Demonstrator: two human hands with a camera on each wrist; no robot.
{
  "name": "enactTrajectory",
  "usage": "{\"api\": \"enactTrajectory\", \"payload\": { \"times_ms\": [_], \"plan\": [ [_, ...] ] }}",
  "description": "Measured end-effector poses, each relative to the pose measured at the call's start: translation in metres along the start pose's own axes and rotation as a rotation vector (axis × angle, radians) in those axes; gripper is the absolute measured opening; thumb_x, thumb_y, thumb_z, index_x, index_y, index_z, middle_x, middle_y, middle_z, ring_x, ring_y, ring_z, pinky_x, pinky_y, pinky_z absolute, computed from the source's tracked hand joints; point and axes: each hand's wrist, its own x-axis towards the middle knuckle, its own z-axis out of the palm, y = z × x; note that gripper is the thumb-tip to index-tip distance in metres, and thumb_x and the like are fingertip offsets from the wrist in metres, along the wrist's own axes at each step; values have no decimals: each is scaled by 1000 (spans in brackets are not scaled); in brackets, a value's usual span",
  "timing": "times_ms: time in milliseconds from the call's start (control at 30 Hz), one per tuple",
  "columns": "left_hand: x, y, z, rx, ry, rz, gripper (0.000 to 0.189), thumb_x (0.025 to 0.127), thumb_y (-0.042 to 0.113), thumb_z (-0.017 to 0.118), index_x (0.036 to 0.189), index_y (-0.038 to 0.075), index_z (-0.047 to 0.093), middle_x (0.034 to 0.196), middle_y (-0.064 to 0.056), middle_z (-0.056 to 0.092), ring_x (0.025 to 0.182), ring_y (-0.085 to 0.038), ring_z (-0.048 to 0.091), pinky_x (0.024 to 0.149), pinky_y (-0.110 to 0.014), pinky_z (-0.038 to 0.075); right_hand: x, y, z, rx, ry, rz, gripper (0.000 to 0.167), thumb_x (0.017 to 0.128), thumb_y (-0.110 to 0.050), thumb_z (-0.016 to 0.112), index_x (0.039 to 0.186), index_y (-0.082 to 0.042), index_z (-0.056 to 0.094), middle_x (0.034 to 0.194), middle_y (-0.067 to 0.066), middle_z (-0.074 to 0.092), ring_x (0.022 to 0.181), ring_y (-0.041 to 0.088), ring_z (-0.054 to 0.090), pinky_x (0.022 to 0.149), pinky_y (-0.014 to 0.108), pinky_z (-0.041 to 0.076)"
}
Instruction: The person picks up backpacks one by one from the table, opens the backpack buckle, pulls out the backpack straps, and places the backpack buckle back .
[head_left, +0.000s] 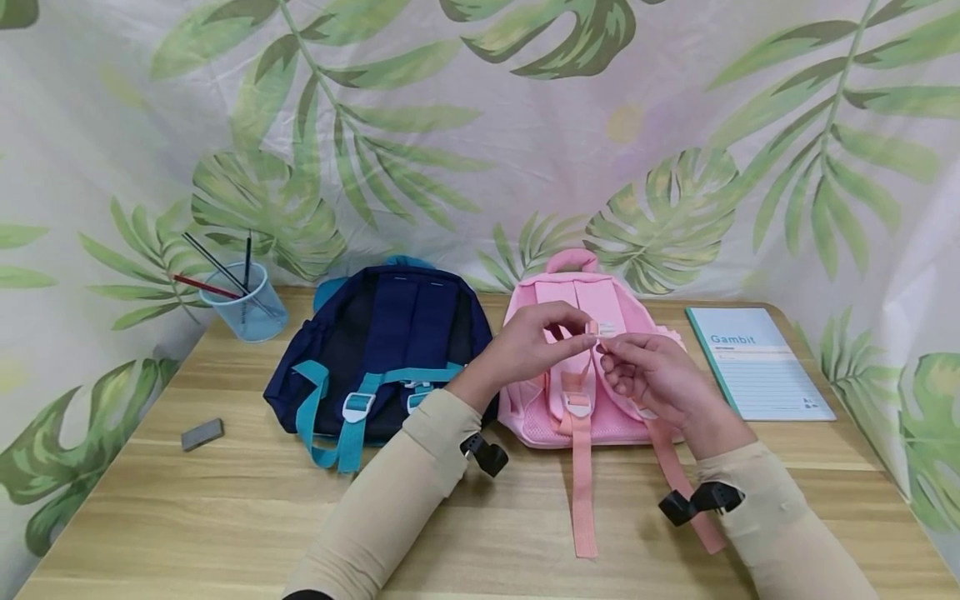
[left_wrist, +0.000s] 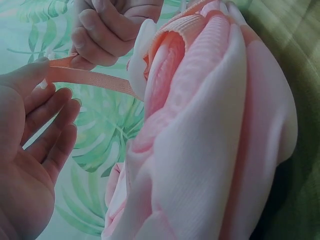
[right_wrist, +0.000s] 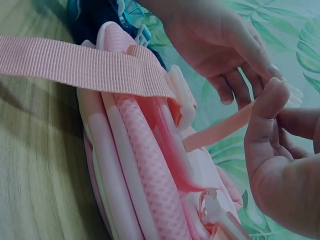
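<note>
A pink backpack [head_left: 525, 425] lies on the table with its shoulder straps facing up. Above it, both hands meet at a narrow peach strap [right_wrist: 220, 127] that runs up from the bag. My left hand [head_left: 532, 342] pinches this strap beside a white plastic buckle [right_wrist: 295, 96], partly hidden by fingers. From the other side, my right hand [head_left: 656, 375] pinches the strap between thumb and forefinger, its other fingers curled. In the left wrist view, the remaining fingers of the left hand [left_wrist: 30, 130] spread loosely. White slider buckles [head_left: 577, 405] sit on the shoulder straps, whose wide peach webbing [head_left: 582, 492] hangs toward the front.
Left of the pink bag lies a navy backpack [head_left: 348, 317] with teal straps. A blue mesh cup [head_left: 258, 308] with pencils stands at the back left, and a grey eraser [head_left: 202, 434] lies before it. A notebook [head_left: 765, 367] rests at the right.
</note>
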Motion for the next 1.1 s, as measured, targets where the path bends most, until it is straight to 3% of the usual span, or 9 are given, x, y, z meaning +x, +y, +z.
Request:
{"api": "enactTrajectory", "payload": {
  "times_ms": [200, 467, 633, 1100],
  "plan": [
    [0, -1, 0, -8, -8, 6, 16, 101, 17, 76, 114, 9, 78, 107, -6, 77, 98, -9, 66, 86, -22, 52, 0, -3, 3, 18, 9, 6, 32, 116, -10, 47, 101, -11, 76, 86, -1, 74, 74, 6, 66, 67, 17, 56],
    [-1, -3, 0, 15, 2, 19, 17, 101, 18, 77, 115, 8, 78, 106, -6, 76, 98, -11, 66, 86, -23, 53, 2, -4, 7, 59, 136, 14, 27, 113, -8, 53, 103, -15, 77, 91, -1, 77, 81, 6, 71, 76, 18, 61],
    [-1, -4, 0, 25, 7, 26, 17, 100, 18, 78, 114, 8, 78, 105, -6, 76, 97, -11, 66, 86, -23, 53, 3, -4, 8, 88, 197, 24, 23, 112, -7, 55, 104, -15, 75, 89, -1, 78, 78, 6, 73, 74, 19, 62],
    [1, -2, 0, 44, -3, 27, 17, 100, 18, 78, 114, 9, 78, 104, -5, 76, 96, -12, 65, 87, -29, 55, 4, -2, 13, 143, 223, 17, 29, 111, -5, 58, 99, -16, 81, 93, -2, 81, 82, 6, 76, 80, 20, 63]
  ]
}}
